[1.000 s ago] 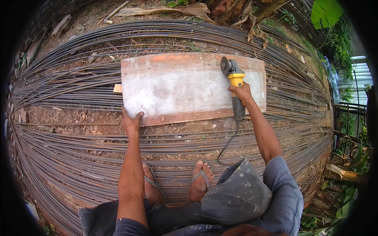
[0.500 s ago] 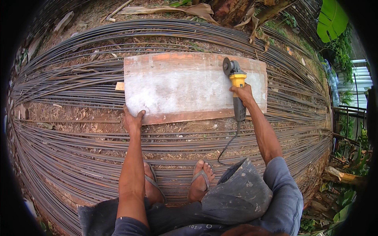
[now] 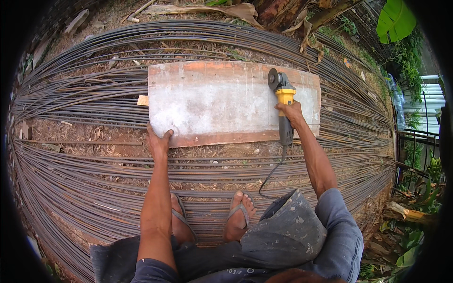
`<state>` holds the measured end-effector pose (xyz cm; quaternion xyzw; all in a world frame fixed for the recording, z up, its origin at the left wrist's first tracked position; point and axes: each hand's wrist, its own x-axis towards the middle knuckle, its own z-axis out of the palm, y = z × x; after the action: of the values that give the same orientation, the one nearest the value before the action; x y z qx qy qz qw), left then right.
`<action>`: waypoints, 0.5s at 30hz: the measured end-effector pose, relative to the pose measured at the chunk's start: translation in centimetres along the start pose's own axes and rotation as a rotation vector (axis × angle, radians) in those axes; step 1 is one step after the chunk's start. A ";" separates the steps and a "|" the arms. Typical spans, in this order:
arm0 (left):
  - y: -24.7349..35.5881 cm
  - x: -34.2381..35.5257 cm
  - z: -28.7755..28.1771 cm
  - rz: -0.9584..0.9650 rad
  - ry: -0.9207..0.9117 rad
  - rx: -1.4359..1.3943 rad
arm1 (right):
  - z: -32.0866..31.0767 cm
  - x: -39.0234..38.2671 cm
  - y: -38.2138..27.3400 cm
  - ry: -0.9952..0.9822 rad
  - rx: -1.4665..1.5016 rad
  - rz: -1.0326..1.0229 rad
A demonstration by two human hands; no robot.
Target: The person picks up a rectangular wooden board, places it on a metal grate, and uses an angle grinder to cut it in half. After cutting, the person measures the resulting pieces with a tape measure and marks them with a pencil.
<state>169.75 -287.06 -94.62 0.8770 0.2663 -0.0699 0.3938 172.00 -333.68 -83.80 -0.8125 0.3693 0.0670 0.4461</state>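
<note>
A weathered wooden board, smeared with pale grey-white residue, lies across the steel rods ahead of me. My left hand grips its near left corner, thumb on top and the other fingers at the left edge, their tips partly hidden. My right hand is wrapped round the body of a yellow and black angle grinder. The grinder is over the right part of the board, its disc pointing away from me. I cannot tell whether the disc turns or touches the wood. From the grinder's rear a dark power cord runs back toward my legs.
Long steel rods spread over the soil on all sides and under my sandalled feet. A small wood piece sticks out by the board's left edge. Dry leaves lie at the far side; plants and a metal frame stand at right.
The whole view has shifted very slightly. Both hands, the board and the grinder keep nearly the same places relative to each other.
</note>
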 end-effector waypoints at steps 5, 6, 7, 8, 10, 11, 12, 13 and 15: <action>0.1 0.0 0.1 0.005 -0.005 -0.005 | -0.1 -0.2 0.0 -0.003 0.008 0.002; 0.2 0.0 0.1 0.003 -0.011 -0.006 | -0.2 -0.2 0.1 -0.003 0.011 -0.005; 0.2 0.0 0.1 -0.001 -0.004 -0.004 | 0.0 -0.2 0.2 -0.006 0.015 -0.012; 0.1 0.0 0.1 -0.005 0.002 -0.002 | 0.1 -0.2 0.3 -0.008 0.020 -0.020; 0.1 0.0 0.1 -0.005 0.007 -0.002 | 0.2 -0.1 0.3 -0.001 0.015 -0.019; 0.0 0.0 0.1 -0.002 0.006 -0.003 | 0.2 -0.1 0.3 0.003 0.012 -0.019; 0.0 0.0 0.1 0.001 0.004 -0.005 | 0.2 0.0 0.6 -0.003 0.018 -0.028; 0.0 0.1 0.1 0.004 0.005 -0.006 | 0.2 0.1 0.8 -0.009 0.022 -0.039; -0.1 0.2 0.2 0.009 0.007 -0.009 | 0.1 0.5 1.0 -0.012 0.011 -0.041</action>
<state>169.84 -287.04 -94.86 0.8766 0.2644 -0.0638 0.3970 171.73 -334.19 -84.78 -0.8171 0.3501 0.0609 0.4539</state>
